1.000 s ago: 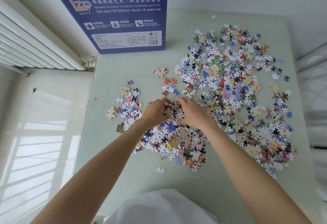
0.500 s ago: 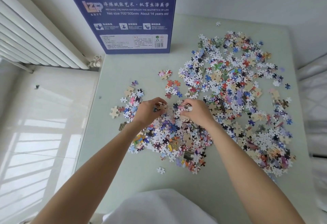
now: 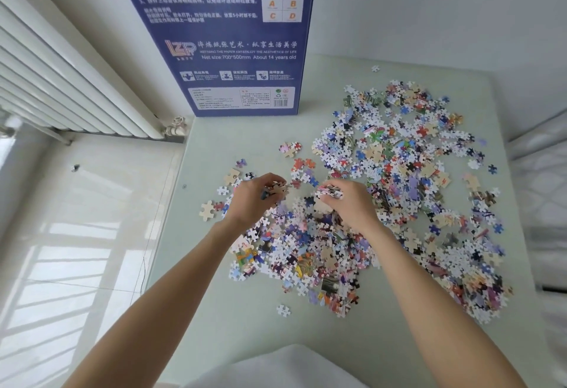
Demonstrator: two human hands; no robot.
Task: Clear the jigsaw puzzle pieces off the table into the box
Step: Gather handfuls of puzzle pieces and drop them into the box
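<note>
Loose jigsaw puzzle pieces (image 3: 405, 179) lie spread over the pale green table (image 3: 233, 314), thickest in the middle and at the right. My left hand (image 3: 254, 200) grips a small bunch of pieces, lifted just above the pile. My right hand (image 3: 349, 206) holds another bunch between its curled fingers, a short gap from the left hand. The blue puzzle box (image 3: 233, 35) stands upright at the table's back left corner, printed side facing me; its opening is not in view.
A white radiator (image 3: 61, 81) runs along the wall at left, above a shiny tiled floor (image 3: 76, 234). A white bed edge (image 3: 540, 203) borders the table on the right. White cloth (image 3: 276, 369) lies at the near edge. Single pieces lie apart at far back and near front.
Both hands closed on pieces in the pile's middle, then lifted and drew apart with their handfuls. The view tilted up, showing more of the box.
</note>
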